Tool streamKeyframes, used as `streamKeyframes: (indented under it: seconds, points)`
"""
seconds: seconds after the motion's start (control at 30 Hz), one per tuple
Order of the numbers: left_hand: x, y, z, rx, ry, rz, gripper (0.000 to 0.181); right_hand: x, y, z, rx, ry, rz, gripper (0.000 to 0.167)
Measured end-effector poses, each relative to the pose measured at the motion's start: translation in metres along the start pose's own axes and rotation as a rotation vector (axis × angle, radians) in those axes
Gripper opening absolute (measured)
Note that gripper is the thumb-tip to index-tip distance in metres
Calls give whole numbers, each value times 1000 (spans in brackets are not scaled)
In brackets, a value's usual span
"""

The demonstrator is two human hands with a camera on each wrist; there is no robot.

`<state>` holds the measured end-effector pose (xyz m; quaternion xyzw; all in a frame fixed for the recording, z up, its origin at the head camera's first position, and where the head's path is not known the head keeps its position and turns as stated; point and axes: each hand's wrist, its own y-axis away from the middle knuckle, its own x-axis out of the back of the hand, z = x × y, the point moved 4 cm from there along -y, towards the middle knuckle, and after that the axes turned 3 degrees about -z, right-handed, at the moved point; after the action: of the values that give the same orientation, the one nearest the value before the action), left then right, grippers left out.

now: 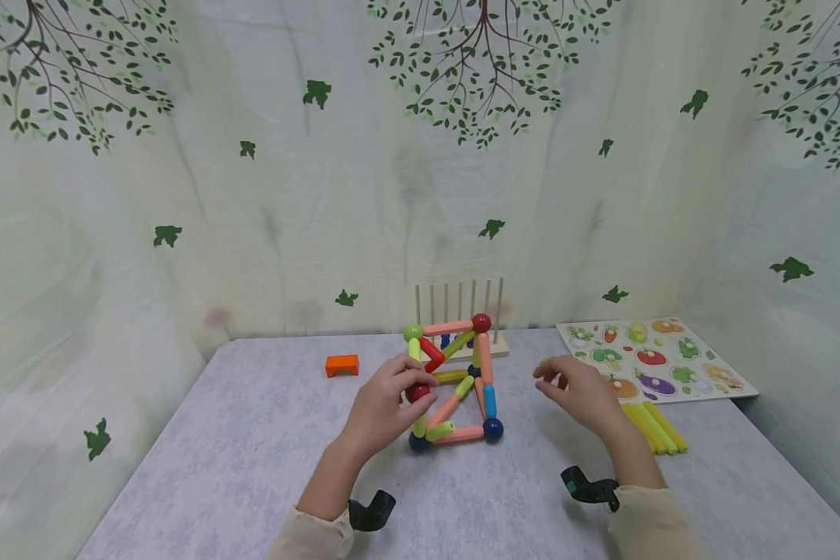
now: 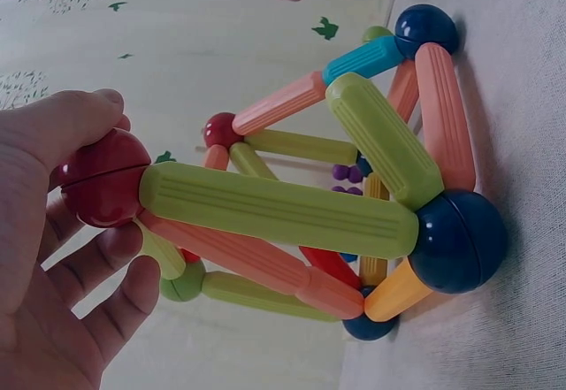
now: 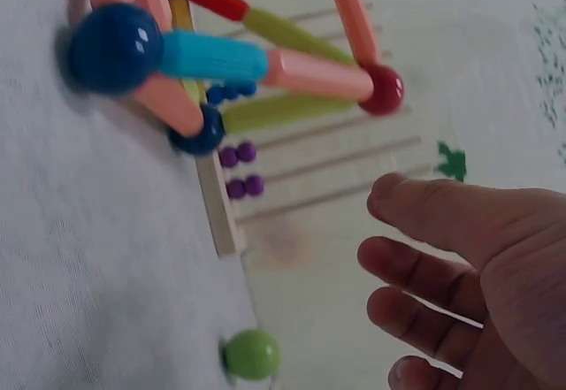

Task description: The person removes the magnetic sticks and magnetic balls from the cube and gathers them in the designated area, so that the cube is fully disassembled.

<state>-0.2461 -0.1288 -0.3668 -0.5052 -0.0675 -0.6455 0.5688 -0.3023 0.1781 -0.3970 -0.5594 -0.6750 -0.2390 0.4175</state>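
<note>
My left hand (image 1: 395,397) grips a red ball (image 2: 106,178) at a front corner of a frame built of magnetic rods and balls. From that ball a long light green rod (image 2: 279,209) runs down to a dark blue ball (image 2: 458,241) on the table. A short green rod (image 2: 385,138) sticks out from the same blue ball. Right of the frame, my right hand (image 1: 581,389) hovers with loosely bent fingers and holds nothing. Beyond it a green ball (image 3: 253,355) lies on the table. Another red ball (image 1: 481,323) tops the frame's right side.
Behind the frame stands a wooden rack (image 1: 493,344) with upright pegs and small beads. An orange bridge-shaped block (image 1: 341,365) lies to the left. At the right are a vegetable picture board (image 1: 714,389) and several yellow rods (image 1: 654,428).
</note>
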Motion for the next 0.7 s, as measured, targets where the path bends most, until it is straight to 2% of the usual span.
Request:
streamKeyframes:
  seconds: [0.27,0.53,0.7]
  points:
    - [0,0,-1,-14,-8,6,18,-27,-3,-39,106,-65,-44,14]
    - [2,1,-2,-22,-7,-9,19,-61,3,-75,292,-177,-214,24]
    - [4,1,-4,-43,22,-39,21,-78,5,-87,292,-197,-292,32]
